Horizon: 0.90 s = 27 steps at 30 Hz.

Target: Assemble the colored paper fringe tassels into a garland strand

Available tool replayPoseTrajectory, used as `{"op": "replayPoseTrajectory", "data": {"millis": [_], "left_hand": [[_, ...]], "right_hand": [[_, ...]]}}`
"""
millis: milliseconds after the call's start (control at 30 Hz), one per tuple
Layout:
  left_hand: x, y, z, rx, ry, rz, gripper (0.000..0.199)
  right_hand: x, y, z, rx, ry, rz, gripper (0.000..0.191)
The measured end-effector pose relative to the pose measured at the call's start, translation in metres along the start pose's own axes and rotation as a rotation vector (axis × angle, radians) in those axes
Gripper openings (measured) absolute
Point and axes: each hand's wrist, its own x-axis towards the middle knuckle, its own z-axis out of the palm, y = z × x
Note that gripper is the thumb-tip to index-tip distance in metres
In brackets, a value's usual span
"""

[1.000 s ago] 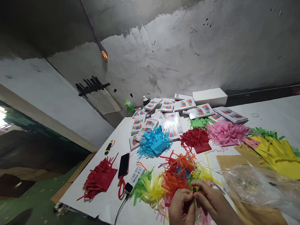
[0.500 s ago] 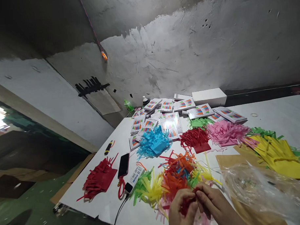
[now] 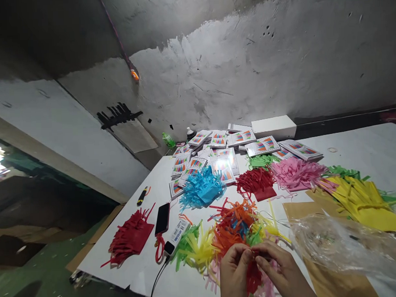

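Note:
My left hand and my right hand meet at the table's front edge, fingertips pinched close together. Between them hangs a red tissue-paper tassel; its top end is hidden by the fingers. Just beyond the hands lies a heap of loose fringed tassels: orange ones, yellow ones and green ones, with some blue and pink showing. Pink strips also show beneath my right hand.
Fringed paper bundles lie around: blue, red, pink and yellow. Printed boxes are piled behind. A phone and a corded power bank sit left; clear plastic covers brown paper at right.
Both hands have shifted slightly left, and the fingers have changed their hold. More of the red tassel now hangs below them. The view has turned a little.

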Motion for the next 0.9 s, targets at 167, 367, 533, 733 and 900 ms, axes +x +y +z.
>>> {"op": "replayPoseTrajectory", "data": {"millis": [167,367,533,733,900], "left_hand": [[0.004,-0.004,-0.005,0.008,0.096,0.034,0.043],[0.031,0.016,-0.052,0.001,0.343,0.159,0.052],[0.028,0.028,-0.05,0.142,0.326,0.286,0.043],[0.02,0.004,-0.013,0.292,-0.068,0.307,0.03],[0.056,-0.036,-0.043,0.461,0.053,0.234,0.03]], "right_hand": [[-0.003,0.007,0.007,-0.128,0.102,-0.058,0.024],[-0.009,0.068,-0.069,-0.501,0.174,-0.109,0.016],[-0.002,0.082,-0.1,-0.835,0.458,-0.08,0.024],[0.016,0.023,0.002,-0.318,-0.084,-0.153,0.029],[0.028,0.076,-0.034,-0.277,0.089,0.073,0.039]]}}
